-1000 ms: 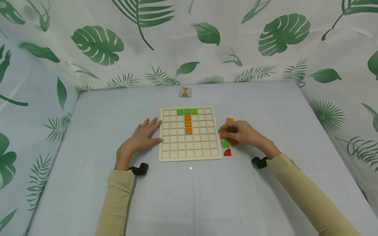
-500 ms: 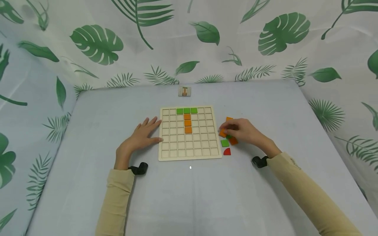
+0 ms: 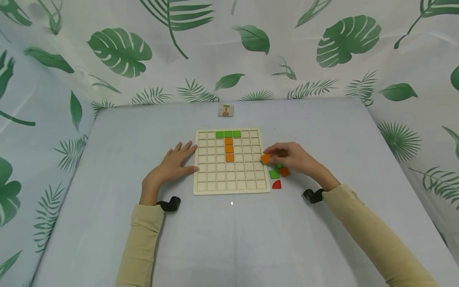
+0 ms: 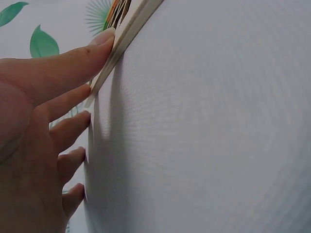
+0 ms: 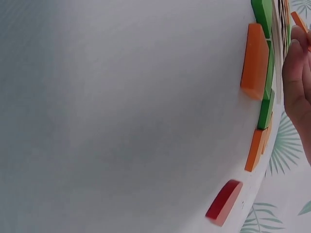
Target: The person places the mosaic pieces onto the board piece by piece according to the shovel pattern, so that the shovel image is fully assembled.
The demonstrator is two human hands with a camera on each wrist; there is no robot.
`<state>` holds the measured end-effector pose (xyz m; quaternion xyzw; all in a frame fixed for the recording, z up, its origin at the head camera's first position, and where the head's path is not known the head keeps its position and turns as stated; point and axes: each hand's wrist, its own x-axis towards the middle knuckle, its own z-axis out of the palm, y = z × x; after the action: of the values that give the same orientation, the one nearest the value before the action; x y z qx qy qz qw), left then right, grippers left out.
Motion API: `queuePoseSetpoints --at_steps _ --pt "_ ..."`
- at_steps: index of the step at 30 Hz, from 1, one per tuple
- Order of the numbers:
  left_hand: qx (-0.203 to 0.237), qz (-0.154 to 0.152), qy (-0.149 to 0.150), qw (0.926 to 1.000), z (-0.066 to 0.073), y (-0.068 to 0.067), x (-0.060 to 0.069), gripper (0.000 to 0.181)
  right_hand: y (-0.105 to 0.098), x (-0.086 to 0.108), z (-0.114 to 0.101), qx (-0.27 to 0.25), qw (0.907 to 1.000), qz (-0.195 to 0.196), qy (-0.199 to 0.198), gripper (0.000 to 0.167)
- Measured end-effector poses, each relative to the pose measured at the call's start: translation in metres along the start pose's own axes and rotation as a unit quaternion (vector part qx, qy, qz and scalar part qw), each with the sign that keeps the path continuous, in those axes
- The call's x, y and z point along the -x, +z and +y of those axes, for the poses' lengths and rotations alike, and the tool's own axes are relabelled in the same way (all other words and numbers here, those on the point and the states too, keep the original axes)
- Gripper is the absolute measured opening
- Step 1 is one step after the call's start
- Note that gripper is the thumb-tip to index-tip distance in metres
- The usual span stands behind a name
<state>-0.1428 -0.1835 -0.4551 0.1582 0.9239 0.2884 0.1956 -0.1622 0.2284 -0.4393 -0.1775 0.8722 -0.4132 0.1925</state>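
A cream grid board (image 3: 211,177) lies on the table, with three green square tiles (image 3: 228,134) along its top row and three orange square tiles (image 3: 229,149) in a column beneath them. My right hand (image 3: 293,156) pinches another orange square tile (image 3: 265,159) between thumb and fingers, over the board's right edge. The right wrist view shows that hand (image 5: 297,80) and a bit of the held tile (image 5: 299,22). My left hand (image 3: 173,161) has its fingers spread, thumb and fingertips touching the board's left edge; in the left wrist view its thumb rests against the board's side (image 4: 127,36).
Right of the board lie loose pieces: a green tile (image 3: 274,174), an orange tile (image 3: 285,172) and a red quarter-round piece (image 3: 277,184). The right wrist view shows more orange and green ones and another red piece (image 5: 224,203). A small patterned card (image 3: 226,111) lies behind the board.
My right hand has picked up an orange tile from the loose pieces and moved it left to the board's edge. The left hand has stayed in place.
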Motion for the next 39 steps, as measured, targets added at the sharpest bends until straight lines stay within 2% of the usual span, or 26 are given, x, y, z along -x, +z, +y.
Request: queuePoseSetpoints --at_steps 10,15,21,28,39 --pt "-0.001 0.0 -0.003 1.0 0.001 -0.001 0.001 0.082 0.006 -0.005 -0.008 -0.013 0.9997 -0.009 0.017 0.034" --pt "-0.002 0.002 -0.008 1.0 0.002 0.0 -0.001 0.082 0.008 -0.008 -0.01 -0.008 0.9998 -0.009 0.015 0.033" --pt "0.001 0.001 0.0 1.0 0.002 -0.001 -0.001 0.082 0.014 -0.012 -0.015 -0.003 0.9998 -0.013 0.013 0.033" --pt "-0.001 -0.004 -0.003 1.0 0.001 0.0 0.0 0.082 0.021 -0.016 -0.021 0.004 0.9996 -0.008 0.025 0.033" --pt "-0.006 0.0 -0.002 1.0 0.002 0.0 0.0 0.081 0.031 -0.022 -0.029 0.0 0.9999 -0.008 -0.014 0.032"
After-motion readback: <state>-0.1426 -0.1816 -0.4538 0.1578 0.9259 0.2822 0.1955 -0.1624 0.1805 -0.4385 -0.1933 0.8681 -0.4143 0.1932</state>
